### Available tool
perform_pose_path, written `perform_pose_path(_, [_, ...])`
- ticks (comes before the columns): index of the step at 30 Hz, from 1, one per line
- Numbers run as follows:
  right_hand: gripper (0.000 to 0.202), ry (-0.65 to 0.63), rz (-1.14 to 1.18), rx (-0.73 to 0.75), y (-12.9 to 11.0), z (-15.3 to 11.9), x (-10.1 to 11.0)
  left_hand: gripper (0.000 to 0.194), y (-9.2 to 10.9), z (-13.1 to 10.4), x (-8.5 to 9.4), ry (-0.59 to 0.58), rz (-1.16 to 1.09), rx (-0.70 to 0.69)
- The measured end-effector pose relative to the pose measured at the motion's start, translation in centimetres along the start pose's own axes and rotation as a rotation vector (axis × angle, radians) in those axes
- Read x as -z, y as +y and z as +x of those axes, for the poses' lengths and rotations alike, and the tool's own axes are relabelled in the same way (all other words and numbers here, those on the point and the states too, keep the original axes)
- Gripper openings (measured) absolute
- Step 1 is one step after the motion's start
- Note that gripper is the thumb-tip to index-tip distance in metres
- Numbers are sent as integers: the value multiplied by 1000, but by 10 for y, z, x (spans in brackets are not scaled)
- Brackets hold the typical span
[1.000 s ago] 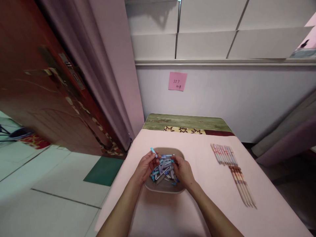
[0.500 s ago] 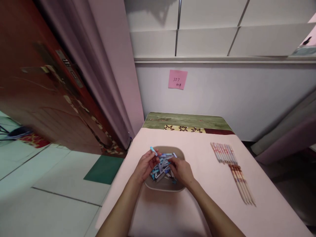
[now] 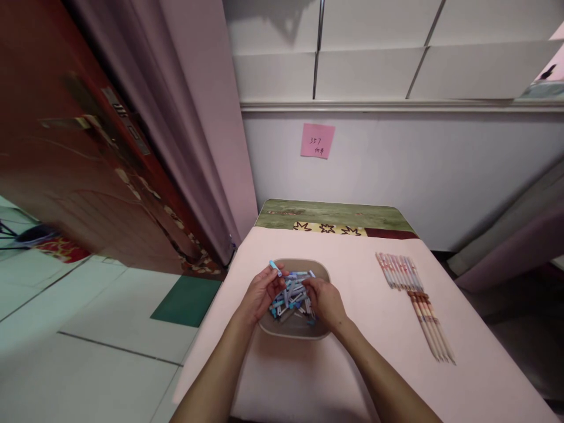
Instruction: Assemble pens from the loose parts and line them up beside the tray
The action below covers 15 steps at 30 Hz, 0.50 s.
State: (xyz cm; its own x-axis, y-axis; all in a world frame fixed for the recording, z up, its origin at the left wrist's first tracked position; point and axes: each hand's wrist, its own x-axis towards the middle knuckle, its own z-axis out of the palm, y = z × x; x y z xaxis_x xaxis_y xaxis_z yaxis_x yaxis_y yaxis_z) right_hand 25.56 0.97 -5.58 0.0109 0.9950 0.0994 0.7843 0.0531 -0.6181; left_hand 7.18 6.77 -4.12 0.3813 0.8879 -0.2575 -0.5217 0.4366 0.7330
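Note:
A grey-beige plastic bin (image 3: 294, 337) stands on the pink-covered table, holding a jumble of blue, lilac and white pen parts (image 3: 289, 296). Over its left side, my left hand (image 3: 261, 294) pinches a short light blue pen cap (image 3: 275, 268) between thumb and forefinger, its upper end pointing up and left. My right hand (image 3: 326, 301) reaches over the right side of the bin. Its fingers are closed at the edge of the pile, and what they hold, if anything, is hidden.
To the right lie a row of pale patterned pens (image 3: 399, 272) and, nearer, a row of brown-topped pens (image 3: 432, 327). A pink note (image 3: 318, 141) is stuck on the wall behind the table (image 3: 352, 276). At left are a curtain (image 3: 189, 135) and a wooden door (image 3: 88, 176).
My right hand has shifted slightly within the bin, its fingertips moving a little to the right. My left hand keeps the light blue pen cap in nearly the same place.

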Motion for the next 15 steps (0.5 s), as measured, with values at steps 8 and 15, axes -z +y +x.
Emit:
perform_pose_path(8, [27,143,211,-161,9,8,-1,21,0,1,3,-33,-2,-9])
perform_pose_path(15, [16,-140,-278,5,-10,4,4,21,-1,2,1,8,-5,-9])
